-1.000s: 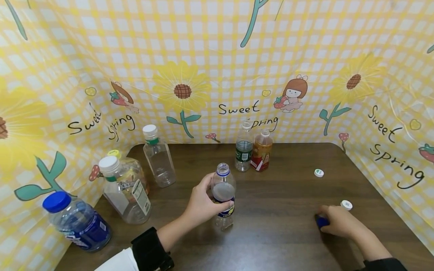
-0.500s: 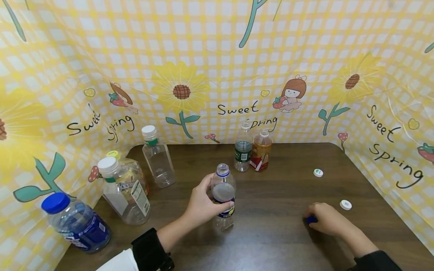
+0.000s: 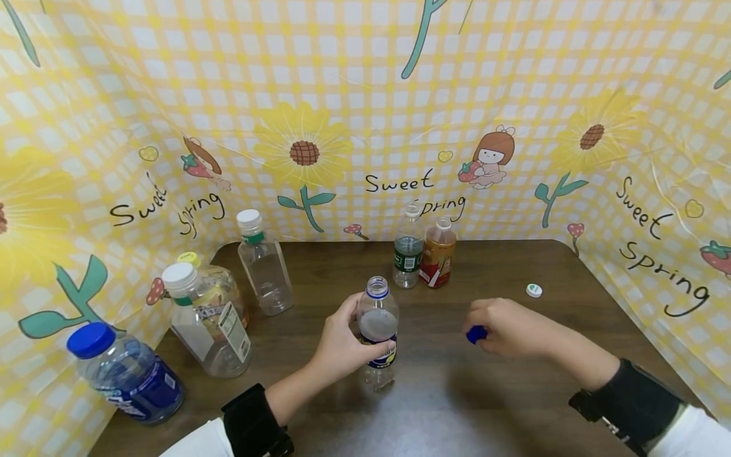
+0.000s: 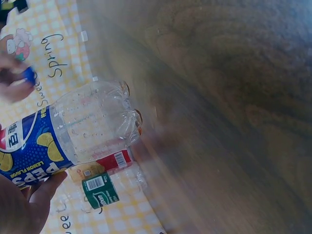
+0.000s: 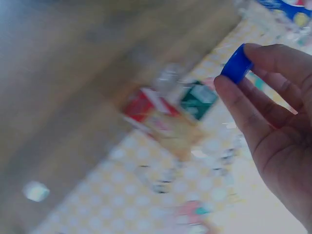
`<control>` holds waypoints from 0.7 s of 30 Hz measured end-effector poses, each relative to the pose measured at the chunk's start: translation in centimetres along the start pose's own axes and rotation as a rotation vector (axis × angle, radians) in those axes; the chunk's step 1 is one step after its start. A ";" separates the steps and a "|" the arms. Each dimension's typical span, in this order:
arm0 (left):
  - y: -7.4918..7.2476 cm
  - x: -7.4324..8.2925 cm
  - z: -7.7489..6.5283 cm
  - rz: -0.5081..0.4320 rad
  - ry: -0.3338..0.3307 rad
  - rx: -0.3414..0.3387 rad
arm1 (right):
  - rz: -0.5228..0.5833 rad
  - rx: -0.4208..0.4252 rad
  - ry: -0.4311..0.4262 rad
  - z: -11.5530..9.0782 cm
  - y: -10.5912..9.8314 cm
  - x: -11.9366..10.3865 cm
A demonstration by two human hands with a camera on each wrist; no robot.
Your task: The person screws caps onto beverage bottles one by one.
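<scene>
My left hand (image 3: 341,339) grips a clear plastic Pepsi bottle (image 3: 379,325) round its label, upright near the table's middle. No cap sits on its threaded mouth. In the left wrist view the bottle's blue label (image 4: 36,146) reads lemon flavor, and its clear base shows. To the right, my right hand (image 3: 508,327) pinches a blue bottle cap (image 3: 476,334) above the table, apart from the bottle. The right wrist view shows that blue cap (image 5: 237,64) between thumb and fingertip.
Behind stand a green-labelled bottle (image 3: 408,254) and an orange-red bottle (image 3: 438,254), both uncapped. At left are capped bottles: a tall clear one (image 3: 265,273), a wide clear one (image 3: 211,343), a yellow-capped one (image 3: 231,282) and a blue-capped one (image 3: 137,387). A white cap (image 3: 533,291) lies back right.
My right hand has lifted the blue cap off the table and carried it leftward, toward the bottle. Its arm now hides the nearer white cap. The left hand keeps holding the bottle in place.
</scene>
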State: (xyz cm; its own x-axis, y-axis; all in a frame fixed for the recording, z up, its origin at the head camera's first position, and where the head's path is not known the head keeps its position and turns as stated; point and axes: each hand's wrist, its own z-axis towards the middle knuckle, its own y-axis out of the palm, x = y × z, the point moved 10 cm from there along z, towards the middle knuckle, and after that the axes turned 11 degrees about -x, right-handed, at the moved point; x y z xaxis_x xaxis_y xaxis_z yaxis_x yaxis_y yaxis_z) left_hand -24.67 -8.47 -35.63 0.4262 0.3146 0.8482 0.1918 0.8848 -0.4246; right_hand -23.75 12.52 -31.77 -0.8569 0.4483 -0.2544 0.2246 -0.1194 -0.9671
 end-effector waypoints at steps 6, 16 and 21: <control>0.3 0.2 0.1 -0.011 0.010 -0.011 | -0.067 -0.014 -0.090 2.6 -4.6 -4.1; 1.0 0.6 0.1 -0.051 0.019 -0.047 | -0.127 0.034 -0.204 6.2 -10.4 -9.3; 1.9 1.1 0.1 -0.115 0.050 -0.095 | -0.152 -0.010 -0.237 7.7 -10.5 -11.0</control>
State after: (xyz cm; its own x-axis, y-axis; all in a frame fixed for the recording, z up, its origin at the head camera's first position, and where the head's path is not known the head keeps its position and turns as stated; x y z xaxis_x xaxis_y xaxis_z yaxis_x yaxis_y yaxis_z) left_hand -23.96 -6.38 -35.45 0.4391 0.1933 0.8774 0.3241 0.8768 -0.3553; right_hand -20.25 2.05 -18.83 -0.9654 0.2409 -0.0998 0.0884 -0.0576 -0.9944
